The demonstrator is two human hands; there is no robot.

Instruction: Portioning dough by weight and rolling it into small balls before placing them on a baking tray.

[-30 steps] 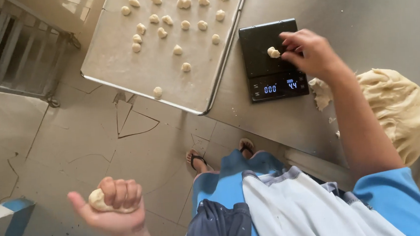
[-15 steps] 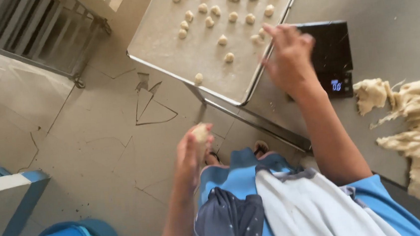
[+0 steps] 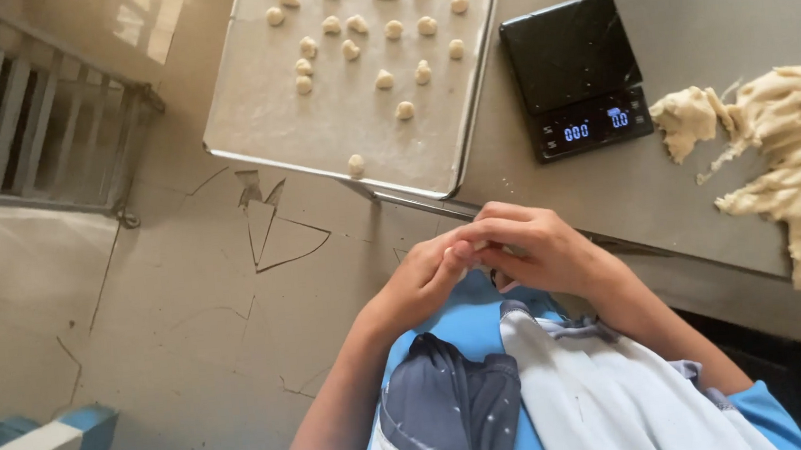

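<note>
Dough piece: hidden almost entirely between the two hands, at most a pale sliver showing where the fingertips meet, too little to be sure of. Left hand (image 3: pixel 420 285) and right hand (image 3: pixel 540 247) pressed together just in front of the person's chest, over the near edge of the grey metal table (image 3: pixel 717 10). Right hand lies on top, fingers curled down over the left hand's fingertips; left hand cupped beneath, palm up. Both hands closed around each other; whether each one actually grips dough cannot be told from this view.

Baking tray (image 3: pixel 259 122) sits on the table's left end, overhanging the cracked concrete floor (image 3: pixel 140 303). Small dough balls (image 3: pixel 405 110) lie on it in loose rows, one alone near the tray's front edge. Black digital scale (image 3: pixel 574 73) just right of the tray, platform bare, display lit blue. Large ragged mass of dough (image 3: pixel 795 156) further right on the table, with a smaller torn lump beside it, well apart from the hands.

Person wears a blue shirt and a light apron (image 3: pixel 595 391). Metal rack (image 3: pixel 21 121) stands at upper left.
</note>
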